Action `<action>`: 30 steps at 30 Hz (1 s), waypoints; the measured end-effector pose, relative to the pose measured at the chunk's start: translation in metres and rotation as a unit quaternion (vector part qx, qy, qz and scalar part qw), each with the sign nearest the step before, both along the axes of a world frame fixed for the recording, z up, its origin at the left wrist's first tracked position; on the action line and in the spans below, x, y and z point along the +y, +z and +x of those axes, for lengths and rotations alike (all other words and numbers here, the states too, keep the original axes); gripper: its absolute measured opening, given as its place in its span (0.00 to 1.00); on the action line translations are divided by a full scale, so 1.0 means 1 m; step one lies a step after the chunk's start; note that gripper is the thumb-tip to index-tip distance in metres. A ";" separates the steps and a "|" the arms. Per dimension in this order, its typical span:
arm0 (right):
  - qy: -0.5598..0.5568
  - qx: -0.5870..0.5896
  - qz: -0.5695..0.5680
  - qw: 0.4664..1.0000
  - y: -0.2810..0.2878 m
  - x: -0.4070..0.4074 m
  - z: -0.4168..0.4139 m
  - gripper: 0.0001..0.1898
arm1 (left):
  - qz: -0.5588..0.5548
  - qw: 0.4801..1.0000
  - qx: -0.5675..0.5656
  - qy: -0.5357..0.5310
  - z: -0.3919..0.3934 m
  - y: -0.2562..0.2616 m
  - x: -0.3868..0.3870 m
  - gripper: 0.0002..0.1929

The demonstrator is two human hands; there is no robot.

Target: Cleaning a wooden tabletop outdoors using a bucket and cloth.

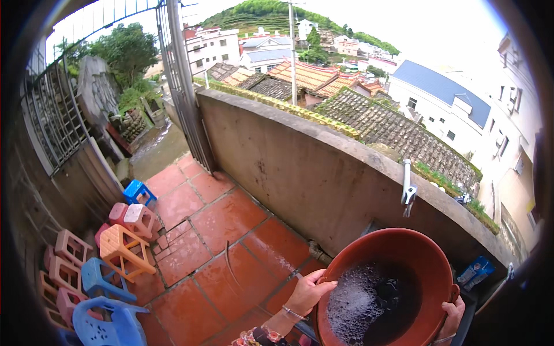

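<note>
A large reddish-brown plastic basin (391,246) is tilted at the lower right, gripped by both hands. My left hand (308,290) holds its left rim, thumb over the edge and fingers around the outside. On the opposite side my right hand (451,318) grasps the rim just below a handle lug (455,293). Inside lies dark water (396,322) with white suds (352,302) along the left. Something dark shows in the water near the middle, too unclear to name. Bracelets circle both wrists, and a floral sleeve covers the left forearm.
A concrete parapet wall (294,147) runs behind the basin, with a metal tap (407,190) at its top. A blue packet (475,273) sits to the right. Plastic stools (123,246) and a blue chair (108,322) line the left. A hose (229,261) lies on the wet red tiles (236,216).
</note>
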State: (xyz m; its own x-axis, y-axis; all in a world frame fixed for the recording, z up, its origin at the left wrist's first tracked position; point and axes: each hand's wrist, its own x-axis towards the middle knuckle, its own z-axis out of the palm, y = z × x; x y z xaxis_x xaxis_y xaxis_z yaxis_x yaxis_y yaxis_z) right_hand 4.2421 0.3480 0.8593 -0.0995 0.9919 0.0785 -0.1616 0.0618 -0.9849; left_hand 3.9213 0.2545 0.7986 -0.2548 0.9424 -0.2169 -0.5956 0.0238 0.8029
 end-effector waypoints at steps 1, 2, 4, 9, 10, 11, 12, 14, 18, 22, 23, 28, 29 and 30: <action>0.028 -0.011 -0.002 1.000 0.009 -0.006 -0.012 0.23 | 0.025 1.000 -0.006 -0.011 -0.010 0.006 -0.008 0.19; 0.038 0.000 0.009 0.999 0.015 -0.011 -0.027 0.23 | 0.033 0.999 0.008 0.007 -0.023 0.008 -0.021 0.20; 0.062 0.002 0.019 0.998 0.024 -0.024 -0.062 0.23 | 0.056 0.998 0.016 0.037 -0.053 0.021 -0.051 0.19; 0.053 -0.005 -0.023 0.998 0.031 -0.086 -0.208 0.20 | 0.037 0.983 0.069 0.165 -0.142 0.017 -0.147 0.17; 0.026 0.012 -0.035 0.999 0.026 -0.097 -0.237 0.20 | 0.033 0.977 0.085 0.193 -0.162 0.016 -0.164 0.15; 0.157 -0.020 0.008 0.987 0.035 -0.093 -0.236 0.19 | 0.058 0.978 0.076 0.186 -0.176 0.025 -0.171 0.14; 0.173 -0.023 -0.001 0.985 0.024 -0.098 -0.262 0.19 | 0.048 0.976 0.074 0.201 -0.194 0.017 -0.187 0.14; 0.213 -0.004 -0.026 0.977 0.007 -0.112 -0.312 0.19 | 0.021 0.966 0.093 0.239 -0.234 -0.004 -0.216 0.17; 0.301 0.021 -0.122 0.946 -0.042 -0.128 -0.402 0.23 | -0.039 0.939 0.106 0.324 -0.311 -0.025 -0.292 0.11; 0.366 0.005 -0.160 0.917 -0.084 -0.161 -0.519 0.24 | -0.067 0.898 0.059 0.431 -0.378 -0.049 -0.367 0.13; 0.386 -0.013 -0.164 0.908 -0.094 -0.169 -0.547 0.23 | -0.078 0.884 0.056 0.457 -0.392 -0.051 -0.385 0.14; 0.511 -0.039 -0.192 0.837 -0.118 -0.204 -0.689 0.23 | -0.128 0.831 0.042 0.541 -0.468 -0.074 -0.460 0.16; 0.535 -0.043 -0.198 0.820 -0.123 -0.213 -0.716 0.22 | -0.130 0.817 0.036 0.560 -0.481 -0.080 -0.476 0.16; 0.560 -0.044 -0.201 0.803 -0.128 -0.221 -0.745 0.22 | -0.133 0.801 0.032 0.583 -0.493 -0.080 -0.487 0.16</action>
State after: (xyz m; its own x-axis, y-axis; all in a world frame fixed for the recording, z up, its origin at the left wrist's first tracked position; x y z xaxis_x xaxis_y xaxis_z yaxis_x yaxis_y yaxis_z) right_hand 3.4969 0.1270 0.7316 -0.9335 0.2208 -0.2826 0.1778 -0.3992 -0.8994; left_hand 3.4284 -0.2327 0.7188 -0.9468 -0.0214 -0.3212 -0.2947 -0.3439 0.8916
